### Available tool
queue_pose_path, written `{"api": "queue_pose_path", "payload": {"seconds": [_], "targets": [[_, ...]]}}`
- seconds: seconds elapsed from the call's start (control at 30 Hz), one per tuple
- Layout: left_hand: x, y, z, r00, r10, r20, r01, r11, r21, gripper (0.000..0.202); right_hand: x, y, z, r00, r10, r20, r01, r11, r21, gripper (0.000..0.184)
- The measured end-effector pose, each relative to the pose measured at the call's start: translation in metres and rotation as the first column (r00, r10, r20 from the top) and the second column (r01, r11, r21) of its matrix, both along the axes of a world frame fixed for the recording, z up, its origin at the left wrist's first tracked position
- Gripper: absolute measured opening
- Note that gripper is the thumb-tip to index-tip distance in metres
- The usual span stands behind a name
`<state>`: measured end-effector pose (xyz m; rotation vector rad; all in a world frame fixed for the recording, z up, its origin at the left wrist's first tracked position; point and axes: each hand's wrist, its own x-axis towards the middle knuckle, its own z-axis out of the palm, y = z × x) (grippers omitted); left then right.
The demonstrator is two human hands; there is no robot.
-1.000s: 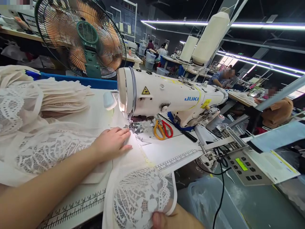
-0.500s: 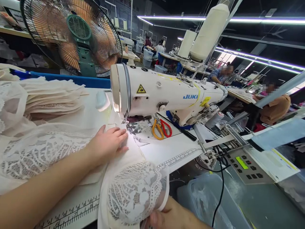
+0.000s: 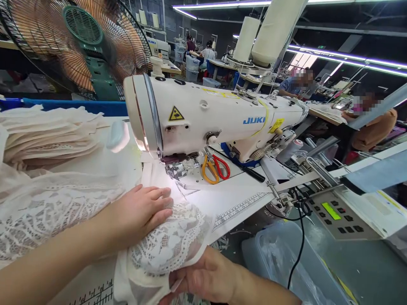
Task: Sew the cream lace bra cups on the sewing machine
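Observation:
A white Juki sewing machine (image 3: 203, 120) stands on the table, its needle and presser foot (image 3: 173, 168) over cream fabric. My left hand (image 3: 143, 209) lies flat on the white lace fabric (image 3: 165, 243), fingers stretched toward the needle. My right hand (image 3: 206, 277) is at the table's near edge below it, thumb and fingers pinching the lace hem from underneath. The lace piece runs left across the table under my left forearm.
Orange and red scissors (image 3: 216, 168) lie on the machine bed right of the needle. A stack of cream pieces (image 3: 47, 135) sits at left, a fan (image 3: 76, 46) behind it. A control panel (image 3: 333, 214) and a plastic bin (image 3: 286, 267) are at right. Other people work at the back.
The lace panel has fed closer to the needle. My left hand stayed flat on it, and my right hand rose into view at the table edge, gripping the hem. The camera leaned nearer.

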<state>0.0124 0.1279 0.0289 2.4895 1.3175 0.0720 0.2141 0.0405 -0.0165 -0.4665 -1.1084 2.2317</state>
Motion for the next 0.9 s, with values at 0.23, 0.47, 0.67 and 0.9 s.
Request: {"api": "queue_pose_path", "payload": {"seconds": [0.23,0.47,0.67,0.9], "targets": [[-0.005,0.003,0.008,0.999,-0.037,-0.014,0.038,0.992,0.117,0.063,-0.019,0.008,-0.001,0.993,-0.055,-0.103,0.05,0.997,-0.055,0.076],[-0.01,0.021,0.003,0.995,-0.088,-0.052,0.096,0.977,0.189,0.072,-0.04,0.019,0.011,0.974,-0.156,-0.167,0.115,0.966,-0.23,0.068],[-0.016,0.041,-0.008,0.985,-0.128,-0.112,0.151,0.962,0.226,0.073,-0.059,0.027,0.014,0.954,-0.241,-0.177,0.161,0.914,-0.373,0.061],[0.003,0.04,0.01,0.958,-0.027,-0.285,0.051,0.996,0.076,0.062,-0.07,0.032,0.012,0.936,-0.323,-0.141,0.234,0.869,-0.437,0.051]]}}
